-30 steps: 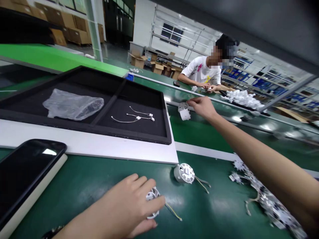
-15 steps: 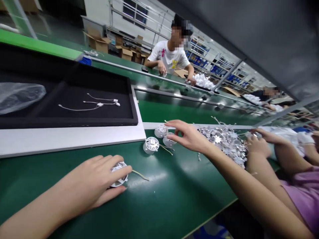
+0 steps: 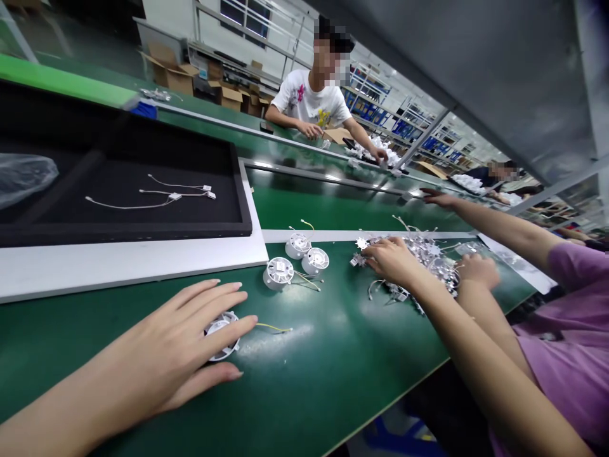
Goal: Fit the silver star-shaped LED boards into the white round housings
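Observation:
My left hand (image 3: 190, 349) lies flat, fingers stretched out, on a white round part (image 3: 219, 334) with a yellow wire (image 3: 273, 328) on the green bench. My right hand (image 3: 392, 260) reaches into a pile of small silver star-shaped pieces (image 3: 428, 260), fingers curled down onto them; what they grip is hidden. Three more white round parts (image 3: 298, 244) with wires stand between my hands.
A black tray (image 3: 238, 190) holding thin white wires (image 3: 176, 195) and a plastic bag (image 3: 23, 178) sits on a white board (image 3: 143, 266) at the left. A co-worker in purple (image 3: 571, 298) has a hand (image 3: 478, 270) at the same pile. Another person (image 3: 309, 101) works across the conveyor.
My right hand moved from the far conveyor, set a round part beside the others, then went right into the silver pile. My left hand's fingers have spread flat.

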Tool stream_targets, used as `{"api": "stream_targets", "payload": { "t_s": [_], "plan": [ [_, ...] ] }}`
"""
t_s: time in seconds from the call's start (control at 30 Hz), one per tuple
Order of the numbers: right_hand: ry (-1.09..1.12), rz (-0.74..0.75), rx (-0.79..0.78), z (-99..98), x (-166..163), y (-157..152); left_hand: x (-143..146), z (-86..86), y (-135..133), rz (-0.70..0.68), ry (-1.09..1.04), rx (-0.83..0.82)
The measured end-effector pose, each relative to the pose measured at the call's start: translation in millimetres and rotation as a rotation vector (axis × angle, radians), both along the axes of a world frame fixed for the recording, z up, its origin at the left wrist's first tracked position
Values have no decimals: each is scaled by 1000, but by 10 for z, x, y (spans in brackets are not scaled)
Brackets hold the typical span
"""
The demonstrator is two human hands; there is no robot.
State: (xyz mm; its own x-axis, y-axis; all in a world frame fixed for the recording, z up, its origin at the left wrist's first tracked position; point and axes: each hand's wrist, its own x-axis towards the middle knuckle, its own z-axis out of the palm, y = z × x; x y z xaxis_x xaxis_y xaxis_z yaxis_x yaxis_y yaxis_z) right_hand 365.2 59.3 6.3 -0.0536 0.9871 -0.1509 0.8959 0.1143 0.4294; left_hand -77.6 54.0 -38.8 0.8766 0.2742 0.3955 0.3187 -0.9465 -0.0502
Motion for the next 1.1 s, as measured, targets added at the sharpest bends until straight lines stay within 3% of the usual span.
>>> {"api": "stream_targets", "payload": {
  "t_s": [0.2,0.43,0.6,0.7,0.8,0.93,1.03,1.1],
  "plan": [
    [-90,2,39,34,17,30,-15,22,33,-51,-13,77],
    [-15,36,126,-32,-24,43,-12,58,19,-46,-55,32],
    [138,96,276,240,-116,-10,-5,71,25,-34,-80,13],
    [272,150,384,447,-369,-130,12,78,-9,-2,-148,-63],
    [715,269,328,579,-839,-301,45,114,-110,87,-300,-367],
    [1200,400,47,535,-1537,-445,112,213,-270,140,-582,-1138],
    [1329,505,-54,400,-1887,-429,162,276,-302,23,-766,-1660],
    [1302,550,-37,333,-2012,-376,176,305,-264,1,-845,-1833]
  ]
}}
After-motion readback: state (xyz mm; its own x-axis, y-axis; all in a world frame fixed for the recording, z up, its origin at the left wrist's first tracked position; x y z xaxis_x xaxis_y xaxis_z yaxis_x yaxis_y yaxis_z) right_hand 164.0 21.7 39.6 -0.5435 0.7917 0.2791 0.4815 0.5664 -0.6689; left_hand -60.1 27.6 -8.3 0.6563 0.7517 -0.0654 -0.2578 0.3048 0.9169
